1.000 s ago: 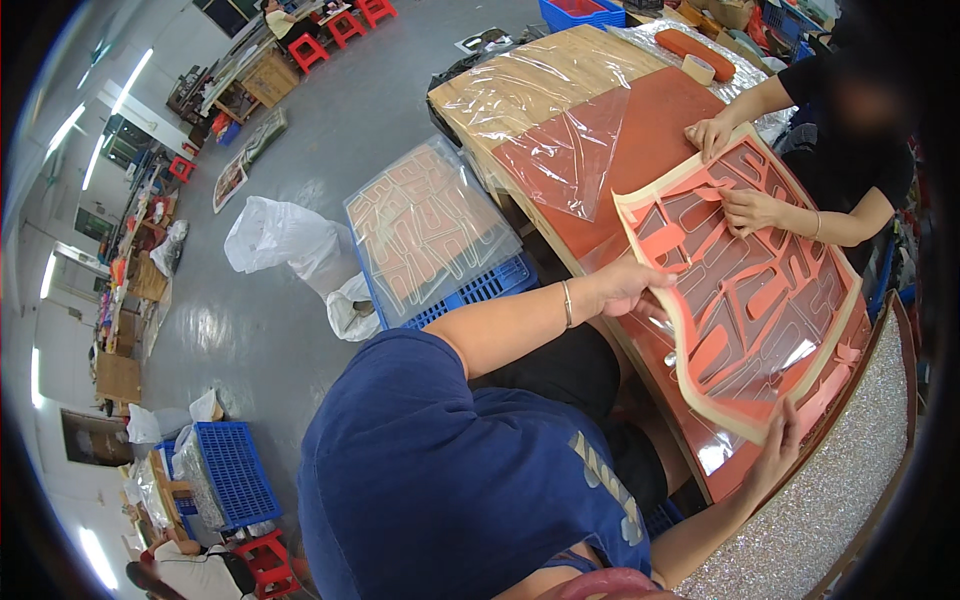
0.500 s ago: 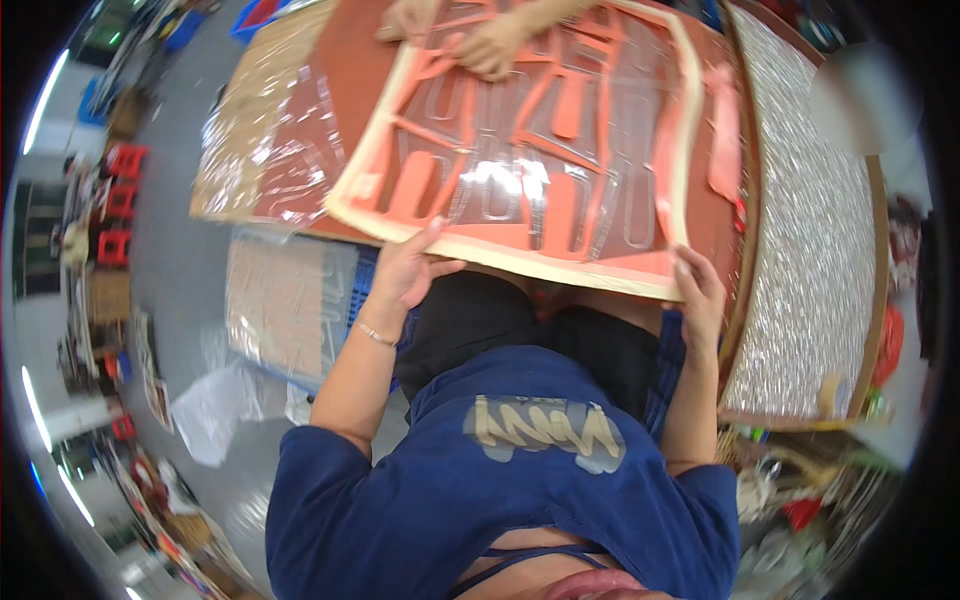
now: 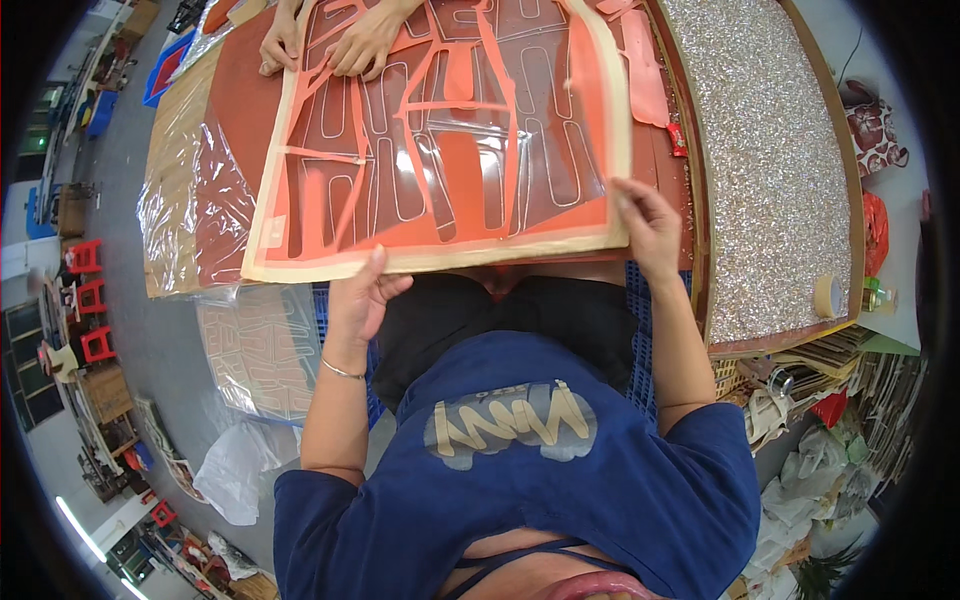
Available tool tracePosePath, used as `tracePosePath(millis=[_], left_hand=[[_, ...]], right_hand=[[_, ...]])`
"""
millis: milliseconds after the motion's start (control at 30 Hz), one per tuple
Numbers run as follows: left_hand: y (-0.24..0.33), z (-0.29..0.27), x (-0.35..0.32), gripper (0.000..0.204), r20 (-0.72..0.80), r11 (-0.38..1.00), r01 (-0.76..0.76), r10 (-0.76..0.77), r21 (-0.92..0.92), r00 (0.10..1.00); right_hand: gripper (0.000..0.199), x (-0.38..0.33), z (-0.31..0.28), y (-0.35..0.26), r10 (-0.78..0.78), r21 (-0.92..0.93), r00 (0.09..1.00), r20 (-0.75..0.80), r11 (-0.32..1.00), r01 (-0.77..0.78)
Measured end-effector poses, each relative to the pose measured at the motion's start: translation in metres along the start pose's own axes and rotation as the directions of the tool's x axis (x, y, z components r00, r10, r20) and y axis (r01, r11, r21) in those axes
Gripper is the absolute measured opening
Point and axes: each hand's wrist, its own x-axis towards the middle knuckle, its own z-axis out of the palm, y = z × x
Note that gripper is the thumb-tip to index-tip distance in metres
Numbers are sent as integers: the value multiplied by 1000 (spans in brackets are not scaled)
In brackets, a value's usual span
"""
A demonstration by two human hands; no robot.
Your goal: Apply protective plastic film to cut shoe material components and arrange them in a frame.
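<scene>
A clear plastic sheet with cut-out outlines and coral-orange areas (image 3: 465,180) spreads in front of me, bordered by cream tape. Its near edge overhangs my lap. My right hand (image 3: 650,225) pinches the near right corner, thumb on top. At the near edge, left of the middle, my left hand (image 3: 358,305) has its thumb over the tape and its fingers low against the edge. Another person's two hands rest at the sheet's far left: one (image 3: 365,42) lies on the outlines, the other (image 3: 280,45) is at the taped left edge.
The brown tabletop (image 3: 235,130) carries crinkled clear film at left. Coral strips (image 3: 643,75) lie right of the sheet. Beyond them stands a glittery silver panel (image 3: 765,190) with a tape roll (image 3: 827,296). A patterned clear sheet (image 3: 262,350) sits low at left.
In the picture, the sheet, my hands and the surroundings have shifted left. My right hand now sits higher on the corner. The other person's hands remain at the sheet's far left.
</scene>
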Motion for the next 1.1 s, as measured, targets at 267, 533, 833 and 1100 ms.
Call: tracePosePath(millis=[267,533,833,1100], left_hand=[[-8,8,-6,26,-73,985,82,-71,155,995],[-13,9,-4,25,-103,968,123,-103,221,989],[-22,5,-1,23,-106,961,117,-93,250,990],[-24,4,0,26,-119,949,133,-102,286,988]], right_hand=[[42,-8,-7,10,203,-259,979,-9,945,-198],[32,-15,-15,13,112,-321,994,-8,941,-109],[25,-14,-12,20,58,-325,996,-70,943,-77],[22,-12,-8,6,37,-501,999,-28,864,-46]])
